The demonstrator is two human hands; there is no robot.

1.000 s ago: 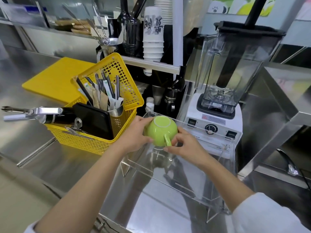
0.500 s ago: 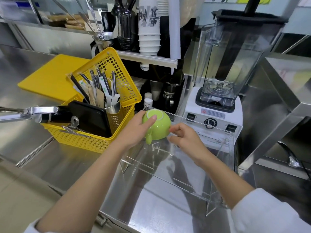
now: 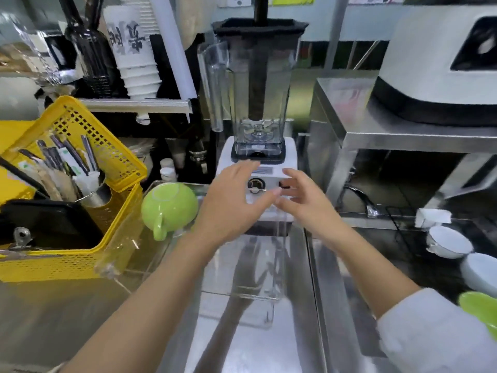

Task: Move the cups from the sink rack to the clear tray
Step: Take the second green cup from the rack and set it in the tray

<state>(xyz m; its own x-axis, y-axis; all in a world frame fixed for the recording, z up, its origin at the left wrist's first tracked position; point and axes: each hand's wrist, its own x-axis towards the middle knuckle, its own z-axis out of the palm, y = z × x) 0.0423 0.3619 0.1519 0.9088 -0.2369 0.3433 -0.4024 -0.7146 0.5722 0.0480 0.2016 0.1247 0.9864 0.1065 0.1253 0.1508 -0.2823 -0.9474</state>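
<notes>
A green cup sits upside down at the far left corner of the clear tray, handle toward me. My left hand hovers just right of it, fingers spread and holding nothing. My right hand is beside the left one, fingers apart and empty, in front of the blender base. At the right, on the black sink rack, lie two white cups and a green cup at the frame edge.
A yellow basket with cutlery and a black tray stands left of the clear tray. A blender stands right behind it. A steel shelf with a white machine rises at the right. Stacked paper cups stand at the back.
Both hands let go of the green cup, which now rests upside down in the tray's far left corner. The hands moved right, and my view swung right toward the sink rack.
</notes>
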